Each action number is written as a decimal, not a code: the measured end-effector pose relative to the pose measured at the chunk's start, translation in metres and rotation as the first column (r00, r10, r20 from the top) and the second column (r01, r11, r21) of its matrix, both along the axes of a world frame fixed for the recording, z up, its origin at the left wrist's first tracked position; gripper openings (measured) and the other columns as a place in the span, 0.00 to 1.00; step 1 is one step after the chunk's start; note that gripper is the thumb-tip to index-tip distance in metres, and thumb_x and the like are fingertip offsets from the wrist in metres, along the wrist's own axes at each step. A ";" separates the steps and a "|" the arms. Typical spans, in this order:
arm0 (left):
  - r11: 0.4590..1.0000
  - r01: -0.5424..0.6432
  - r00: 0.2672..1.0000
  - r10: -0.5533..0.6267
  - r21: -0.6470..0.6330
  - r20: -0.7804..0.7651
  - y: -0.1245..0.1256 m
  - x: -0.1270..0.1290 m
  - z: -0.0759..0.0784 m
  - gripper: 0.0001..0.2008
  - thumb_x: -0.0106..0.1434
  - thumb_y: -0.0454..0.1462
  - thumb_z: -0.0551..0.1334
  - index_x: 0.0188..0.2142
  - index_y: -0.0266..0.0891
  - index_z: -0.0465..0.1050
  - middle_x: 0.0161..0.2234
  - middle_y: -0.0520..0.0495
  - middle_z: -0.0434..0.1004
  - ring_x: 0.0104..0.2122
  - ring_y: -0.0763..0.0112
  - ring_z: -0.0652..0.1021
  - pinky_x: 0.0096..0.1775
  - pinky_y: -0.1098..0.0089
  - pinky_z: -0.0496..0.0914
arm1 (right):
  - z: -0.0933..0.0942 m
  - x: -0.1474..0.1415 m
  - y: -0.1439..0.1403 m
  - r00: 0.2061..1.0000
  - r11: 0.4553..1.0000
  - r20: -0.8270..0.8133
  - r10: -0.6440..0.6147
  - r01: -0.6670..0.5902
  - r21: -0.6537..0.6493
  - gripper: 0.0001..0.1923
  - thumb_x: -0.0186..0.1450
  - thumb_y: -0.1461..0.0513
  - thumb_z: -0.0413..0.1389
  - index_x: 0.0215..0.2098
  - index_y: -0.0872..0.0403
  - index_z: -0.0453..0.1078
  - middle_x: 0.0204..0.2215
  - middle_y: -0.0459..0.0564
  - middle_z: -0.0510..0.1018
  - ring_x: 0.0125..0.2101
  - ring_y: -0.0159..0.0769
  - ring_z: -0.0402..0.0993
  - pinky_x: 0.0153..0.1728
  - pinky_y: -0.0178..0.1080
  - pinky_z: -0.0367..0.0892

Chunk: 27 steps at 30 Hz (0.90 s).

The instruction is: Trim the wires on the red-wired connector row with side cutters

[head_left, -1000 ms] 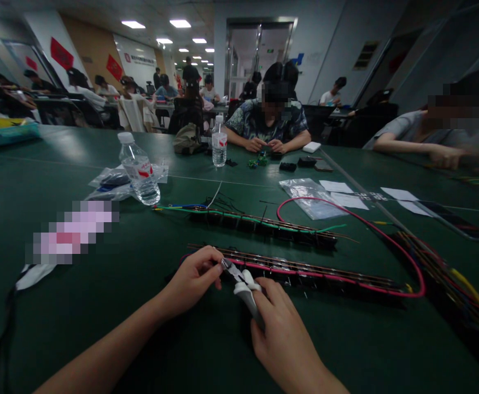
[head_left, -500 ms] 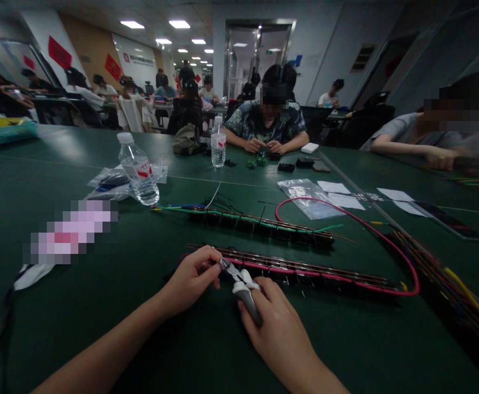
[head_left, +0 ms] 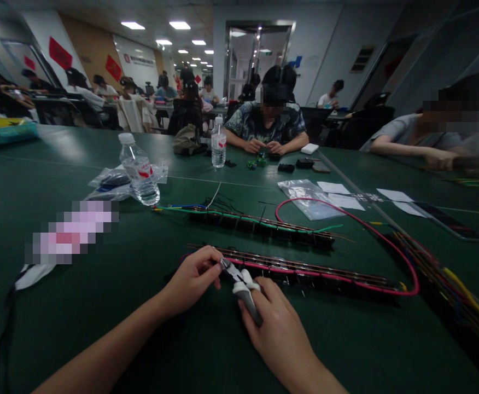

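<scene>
Near the table's front edge, the right hand grips white-handled pliers, nose aimed left-forward at the left hand, which pinches something too small to make out at the near wire strip's left end. The strip's long axis runs rightward; 2 strips lie parallel, plus 2 water bottles.

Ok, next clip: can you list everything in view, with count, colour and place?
near strip: 1, dark with pink wire, before the hands
far strip: 1, dark with green wire, behind it
pink wire: 1, loops right
wire bundle: 1, mixed colours, right edge
bottles: 2, clear, left and centre back
plastic bags: 2, clear, by the bottle and right of centre
papers: several, white, right
table: 1, green
people: many, seated behind
cutters: 1, white-handled, in right hand
left hand: pinches at cutter tip
right hand: grips cutters
</scene>
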<state>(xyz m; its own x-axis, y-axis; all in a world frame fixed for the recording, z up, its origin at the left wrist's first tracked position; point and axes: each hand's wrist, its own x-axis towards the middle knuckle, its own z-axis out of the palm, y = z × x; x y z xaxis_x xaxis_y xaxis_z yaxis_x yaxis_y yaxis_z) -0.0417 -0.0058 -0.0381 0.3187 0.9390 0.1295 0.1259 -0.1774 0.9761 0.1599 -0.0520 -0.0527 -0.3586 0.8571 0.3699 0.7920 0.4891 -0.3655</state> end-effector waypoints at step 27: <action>1.000 0.002 1.000 -0.002 -0.005 -0.009 0.000 0.000 0.001 0.04 0.65 0.34 0.56 0.36 0.36 0.69 0.37 0.50 0.68 0.27 0.76 0.75 0.32 0.70 0.69 | 0.002 0.001 0.000 1.000 1.000 0.030 0.002 -0.002 -0.006 0.04 0.63 0.67 0.54 0.36 0.54 0.69 0.41 0.55 0.73 0.38 0.42 0.73 0.38 0.45 0.73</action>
